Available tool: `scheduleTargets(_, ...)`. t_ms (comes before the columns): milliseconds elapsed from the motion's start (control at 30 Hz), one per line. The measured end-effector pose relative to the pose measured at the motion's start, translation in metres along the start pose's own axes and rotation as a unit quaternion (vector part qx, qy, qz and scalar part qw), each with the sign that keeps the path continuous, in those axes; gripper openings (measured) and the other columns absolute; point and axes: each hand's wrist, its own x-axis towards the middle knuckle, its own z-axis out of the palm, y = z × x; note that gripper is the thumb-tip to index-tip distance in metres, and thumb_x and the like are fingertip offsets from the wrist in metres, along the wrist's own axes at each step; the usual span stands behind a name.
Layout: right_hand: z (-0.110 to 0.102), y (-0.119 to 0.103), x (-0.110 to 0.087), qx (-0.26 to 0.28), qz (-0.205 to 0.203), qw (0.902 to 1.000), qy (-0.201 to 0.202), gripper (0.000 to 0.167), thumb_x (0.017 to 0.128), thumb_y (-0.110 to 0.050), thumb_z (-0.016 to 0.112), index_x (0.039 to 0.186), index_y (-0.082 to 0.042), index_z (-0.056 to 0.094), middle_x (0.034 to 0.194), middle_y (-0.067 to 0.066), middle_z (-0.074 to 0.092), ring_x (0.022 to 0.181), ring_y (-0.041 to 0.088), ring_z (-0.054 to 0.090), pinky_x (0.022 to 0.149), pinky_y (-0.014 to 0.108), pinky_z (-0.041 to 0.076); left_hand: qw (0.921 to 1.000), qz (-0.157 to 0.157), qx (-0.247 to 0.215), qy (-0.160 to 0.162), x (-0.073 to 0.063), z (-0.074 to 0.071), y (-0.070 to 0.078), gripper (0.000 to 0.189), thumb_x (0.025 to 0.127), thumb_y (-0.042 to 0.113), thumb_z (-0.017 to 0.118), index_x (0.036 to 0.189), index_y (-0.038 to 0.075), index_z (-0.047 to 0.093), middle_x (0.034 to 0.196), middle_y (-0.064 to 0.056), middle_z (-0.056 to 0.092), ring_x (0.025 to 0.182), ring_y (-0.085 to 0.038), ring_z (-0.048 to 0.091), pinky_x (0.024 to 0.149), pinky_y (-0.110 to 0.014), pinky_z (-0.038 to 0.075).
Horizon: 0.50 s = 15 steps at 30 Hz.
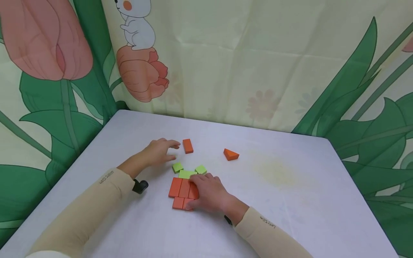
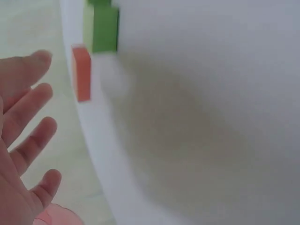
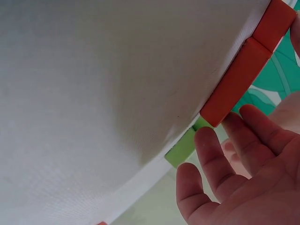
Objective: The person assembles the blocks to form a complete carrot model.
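Several flat red blocks lie side by side in two rows in the head view. A green block sits against their far side, with small green blocks at its left and right. My right hand rests over the right side of the red group, thumb at the near row and fingers by the far edge. The right wrist view shows its fingers beside a red block. My left hand hovers with spread fingers, left of a separate red block, holding nothing.
An orange triangular block lies farther right on the white table. A printed curtain with flowers and leaves hangs behind the table's far edge and at both sides.
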Motion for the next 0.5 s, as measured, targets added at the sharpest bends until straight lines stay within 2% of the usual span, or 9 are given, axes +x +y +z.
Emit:
scheduleTargets(100, 0.000, 0.000, 0.001, 0.000, 0.001, 1.0000, -0.002, 0.081, 0.080, -0.055, 0.080, 0.144, -0.015, 0.051, 0.143, 0.000, 0.052, 0.126, 0.024, 0.045, 0.099, 0.044, 0.040, 0.9995, -0.017, -0.021, -0.012, 0.022, -0.003, -0.006, 0.053, 0.096, 0.020, 0.068, 0.146, 0.013, 0.051, 0.140, -0.006, 0.058, 0.129, -0.031, 0.048, 0.106, -0.053, 0.038)
scheduleTargets(200, 0.000, 0.001, 0.001, -0.002, 0.002, 1.0000, -0.003, 0.081, 0.080, -0.055, 0.079, 0.144, -0.016, 0.050, 0.144, -0.001, 0.052, 0.126, 0.024, 0.045, 0.100, 0.045, 0.039, 0.9972, -0.031, -0.062, -0.026, 0.037, -0.006, -0.009, 0.049, 0.098, 0.016, 0.062, 0.146, 0.014, 0.052, 0.144, -0.013, 0.053, 0.133, -0.034, 0.045, 0.108, -0.053, 0.038)
scheduleTargets(300, 0.001, 0.001, 0.002, -0.005, 0.001, 1.0000, -0.004, 0.081, 0.080, -0.056, 0.079, 0.144, -0.016, 0.050, 0.144, -0.001, 0.051, 0.127, 0.024, 0.045, 0.100, 0.045, 0.039, 0.9926, -0.048, -0.106, -0.036, 0.048, -0.006, -0.009, 0.048, 0.099, 0.013, 0.059, 0.146, 0.016, 0.052, 0.147, -0.016, 0.049, 0.136, -0.035, 0.042, 0.109, -0.052, 0.037)
scheduleTargets(500, 0.001, 0.000, 0.001, -0.008, 0.004, 0.9999, -0.004, 0.080, 0.079, -0.056, 0.080, 0.143, -0.016, 0.051, 0.142, -0.002, 0.052, 0.127, 0.024, 0.045, 0.099, 0.044, 0.040, 0.9896, -0.042, -0.124, -0.059, 0.064, 0.001, -0.001, 0.056, 0.097, 0.004, 0.052, 0.151, 0.019, 0.047, 0.148, -0.016, 0.047, 0.134, -0.033, 0.042, 0.109, -0.049, 0.037)
